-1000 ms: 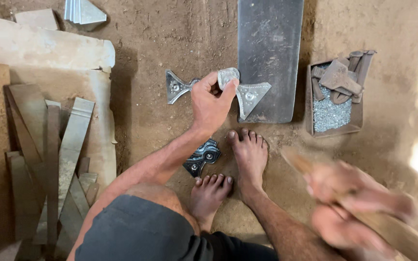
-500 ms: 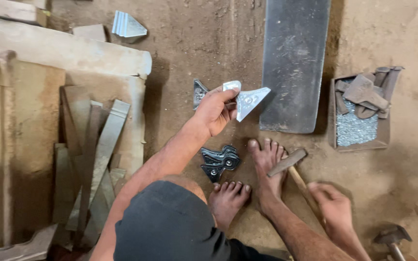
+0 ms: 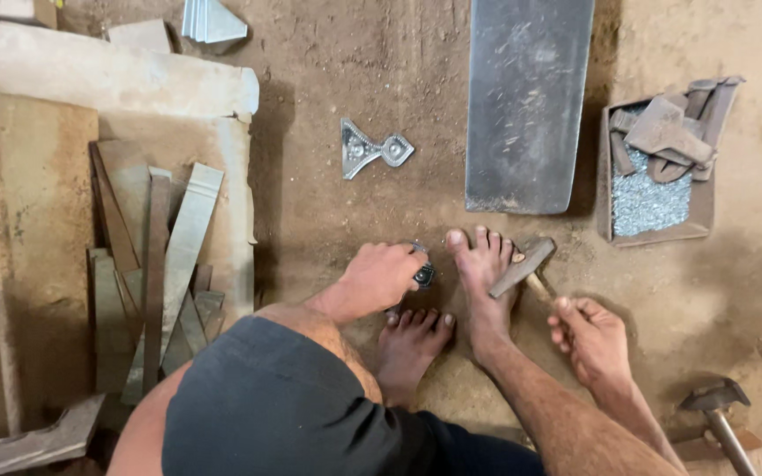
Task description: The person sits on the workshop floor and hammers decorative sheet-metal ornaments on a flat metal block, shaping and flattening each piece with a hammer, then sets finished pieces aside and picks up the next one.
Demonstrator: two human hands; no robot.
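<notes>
On the dirt floor (image 3: 328,220), the left hand (image 3: 379,278) closes its grip on a small dark metal piece (image 3: 422,275) beside the toes; the right hand (image 3: 591,339) grips a wooden-handled hammer (image 3: 524,266).

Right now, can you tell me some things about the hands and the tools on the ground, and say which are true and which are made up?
1. The right hand holds a hammer by its handle. True.
2. The left hand is lifted high in the air. False: it is down on the dirt, on a dark metal piece beside the foot.
3. A shiny metal piece lies alone on the ground. True.
4. The box is empty. False: it holds grey bits and rusty scraps.
5. A second hammer lies at the bottom right. True.
</notes>
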